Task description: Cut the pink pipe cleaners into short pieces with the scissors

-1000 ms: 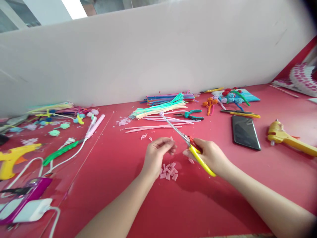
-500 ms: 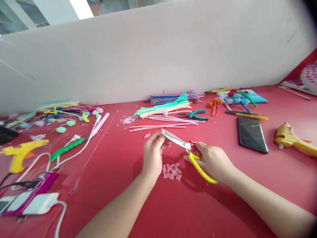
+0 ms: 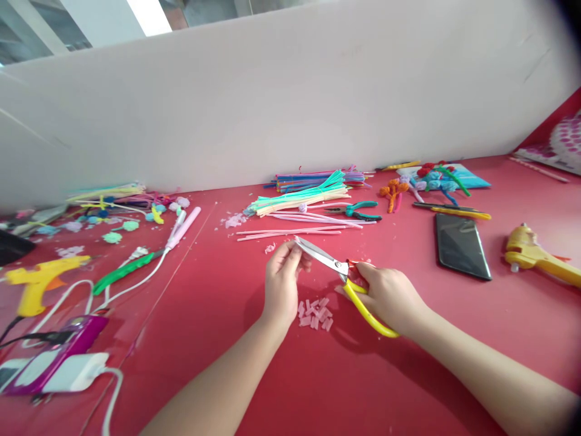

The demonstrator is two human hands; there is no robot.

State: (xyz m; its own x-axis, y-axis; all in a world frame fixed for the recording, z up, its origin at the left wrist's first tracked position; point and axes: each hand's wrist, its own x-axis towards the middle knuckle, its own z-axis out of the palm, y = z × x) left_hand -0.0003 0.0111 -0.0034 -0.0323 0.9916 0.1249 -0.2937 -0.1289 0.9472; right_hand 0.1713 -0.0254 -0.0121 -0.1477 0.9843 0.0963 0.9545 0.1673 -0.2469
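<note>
Left hand: the left hand (image 3: 281, 284) is hovering above the table, thumb and fingertips pinching together right at the blade tips; what they are pinching is too small to tell.
Right hand: the right hand (image 3: 385, 293) is gripping the yellow-handled scissors (image 3: 338, 266), fingers clenching through the loops, blades nearly closed and pointing left toward the other hand.
Work done: a small heap of short pink cut pieces (image 3: 315, 313) is lying on the table just below and between the two hands, so a good deal of snipping appears to be finished.
Work left: several long pink strips (image 3: 290, 231) are lying uncut just beyond the hands, and a thick bundle of coloured strips (image 3: 304, 197) is sitting behind them, so plenty of material seems to be waiting.
Surface: a red table (image 3: 227, 363) is carrying green pliers (image 3: 358, 211), a dark phone (image 3: 460, 245), a yellow glue gun (image 3: 535, 254) at the right and another glue gun (image 3: 36, 278) at the left among cables.
Room: a plain white partition (image 3: 290, 109) is closing off the far edge of the table.
</note>
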